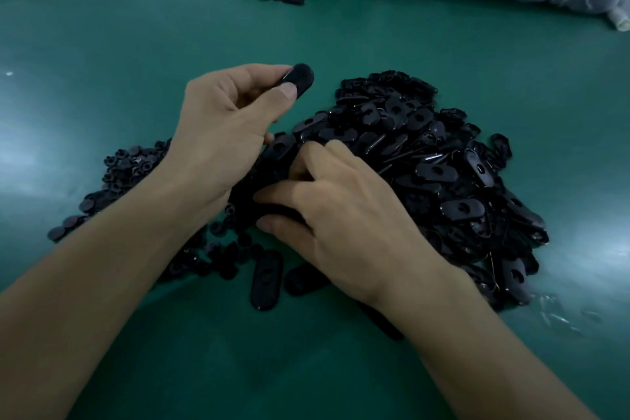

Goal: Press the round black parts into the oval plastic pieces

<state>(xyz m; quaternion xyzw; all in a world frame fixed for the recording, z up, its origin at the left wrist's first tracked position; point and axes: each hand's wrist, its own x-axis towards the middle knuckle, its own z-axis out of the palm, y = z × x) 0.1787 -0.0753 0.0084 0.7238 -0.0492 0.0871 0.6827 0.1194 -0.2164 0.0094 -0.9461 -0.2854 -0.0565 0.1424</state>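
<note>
Pinching one oval piece, apparently, left hand

Both arms are bare, uncovered from wrist to the picture's edge. The left forearm and right forearm are slim and smooth. The left hand shows a short, evenly trimmed thumbnail, pale and unpainted. The right hand shows its back, with rounded knuckles and faint tendon ridges running toward the fingers, and light creases at the wrist
</note>
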